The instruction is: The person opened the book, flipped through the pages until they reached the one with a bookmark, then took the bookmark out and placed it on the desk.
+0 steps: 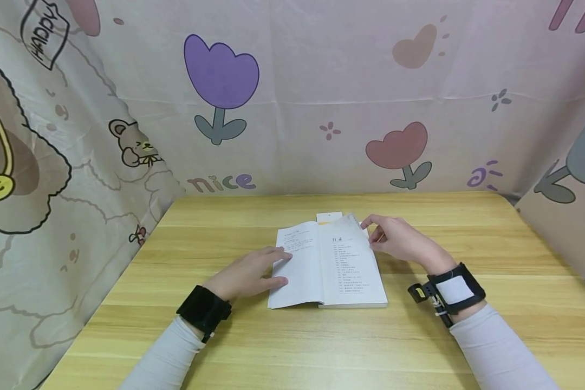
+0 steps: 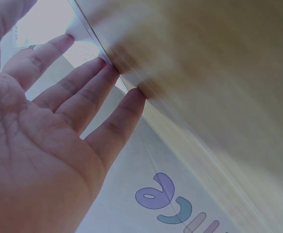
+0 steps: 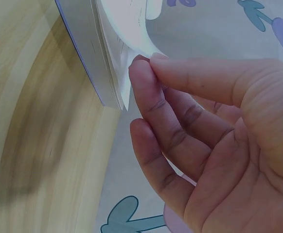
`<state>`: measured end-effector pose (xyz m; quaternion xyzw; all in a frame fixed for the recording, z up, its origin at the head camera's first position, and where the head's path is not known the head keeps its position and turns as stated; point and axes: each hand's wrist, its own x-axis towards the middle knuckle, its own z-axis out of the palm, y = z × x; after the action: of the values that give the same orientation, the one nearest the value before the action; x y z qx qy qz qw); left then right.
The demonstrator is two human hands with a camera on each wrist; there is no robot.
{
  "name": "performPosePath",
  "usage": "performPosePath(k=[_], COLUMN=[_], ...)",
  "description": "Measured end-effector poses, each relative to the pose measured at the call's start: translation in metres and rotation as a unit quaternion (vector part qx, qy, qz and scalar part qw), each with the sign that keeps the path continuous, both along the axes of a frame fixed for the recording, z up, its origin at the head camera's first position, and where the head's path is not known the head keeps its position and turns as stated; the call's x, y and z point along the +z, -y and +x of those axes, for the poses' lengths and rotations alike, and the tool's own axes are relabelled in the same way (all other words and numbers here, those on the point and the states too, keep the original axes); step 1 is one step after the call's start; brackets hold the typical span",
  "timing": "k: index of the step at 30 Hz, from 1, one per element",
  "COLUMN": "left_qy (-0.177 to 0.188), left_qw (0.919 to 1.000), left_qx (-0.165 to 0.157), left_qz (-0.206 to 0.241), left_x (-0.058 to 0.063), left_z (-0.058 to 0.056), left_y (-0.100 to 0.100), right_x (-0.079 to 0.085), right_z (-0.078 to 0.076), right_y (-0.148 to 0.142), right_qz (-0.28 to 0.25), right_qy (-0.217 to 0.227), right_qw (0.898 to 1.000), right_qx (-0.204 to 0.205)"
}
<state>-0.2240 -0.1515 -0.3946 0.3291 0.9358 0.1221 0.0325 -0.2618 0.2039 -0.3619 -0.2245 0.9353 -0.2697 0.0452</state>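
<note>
An open book [image 1: 341,271] lies on the wooden table, its right page printed with a list of lines and its left page carrying a short text near the top. My left hand [image 1: 253,271] rests on the left page with fingers spread, thumb toward the lower part. At the upper right corner of the book, my right hand [image 1: 400,238] pinches a page [image 3: 132,29] between thumb and index finger. That page's corner is lifted and curves up, as the right wrist view shows. Beneath it the book's thick stack of pages [image 3: 102,53] stays down.
A small white card with a yellow strip [image 1: 329,217] sticks out past the book's top edge. The wooden table [image 1: 214,222] spreads around the book. Behind it hangs a patterned cloth [image 1: 302,65] with flowers, and more cloth covers the left side.
</note>
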Motion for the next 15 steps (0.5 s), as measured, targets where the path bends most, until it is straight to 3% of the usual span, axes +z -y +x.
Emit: performPosePath(k=[15], left_qy=[-0.006], left_qw=[1.0], left_qx=[-0.006], left_qz=[-0.005], left_x=[-0.002], left_z=[-0.0014], left_y=[0.0011], right_x=[0.0004], right_z=[0.0007], right_y=[0.0001], right_qz=[-0.003], right_qy=[0.002], right_qw=[0.999], right_qx=[0.033])
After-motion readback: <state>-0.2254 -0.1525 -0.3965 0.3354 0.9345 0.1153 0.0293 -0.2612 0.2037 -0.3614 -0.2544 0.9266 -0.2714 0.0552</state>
